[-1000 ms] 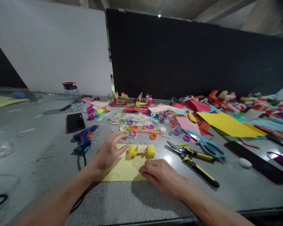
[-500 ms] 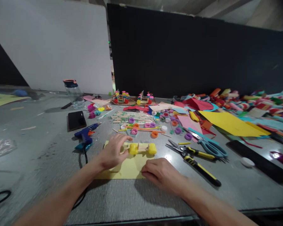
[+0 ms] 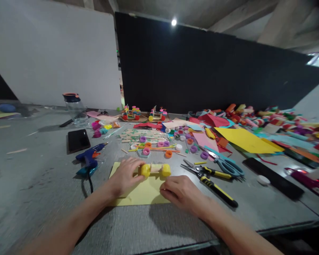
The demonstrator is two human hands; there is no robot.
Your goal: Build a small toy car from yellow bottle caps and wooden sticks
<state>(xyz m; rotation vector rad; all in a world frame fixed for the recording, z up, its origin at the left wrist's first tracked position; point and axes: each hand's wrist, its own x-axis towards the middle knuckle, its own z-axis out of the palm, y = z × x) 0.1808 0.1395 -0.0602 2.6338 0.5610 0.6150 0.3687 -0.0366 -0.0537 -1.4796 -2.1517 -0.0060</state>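
Observation:
A small toy car frame [image 3: 156, 169], made of light wooden sticks with yellow wheels, lies on a sheet of yellow paper [image 3: 146, 194]. My left hand [image 3: 125, 177] is at its left end, with thumb and fingers closed around the part beside the left yellow wheel [image 3: 145, 170]. That end of the frame is partly hidden by the hand. My right hand [image 3: 183, 193] rests on the paper's right side, just below the right wheel [image 3: 166, 170]. Its fingers are curled together, and anything within them is hidden.
A blue glue gun [image 3: 89, 157], a phone [image 3: 78, 140] and a bottle [image 3: 76, 110] stand or lie left. Pliers [image 3: 210, 179] and scissors [image 3: 228, 166] are right. Beyond the paper are wooden sticks [image 3: 142, 135], coloured rings [image 3: 168, 154] and two finished toy cars [image 3: 157, 114].
My left hand's thumb and fingers have closed in around the left end of the toy car frame. My right hand stays curled on the paper. The camera view has shifted slightly.

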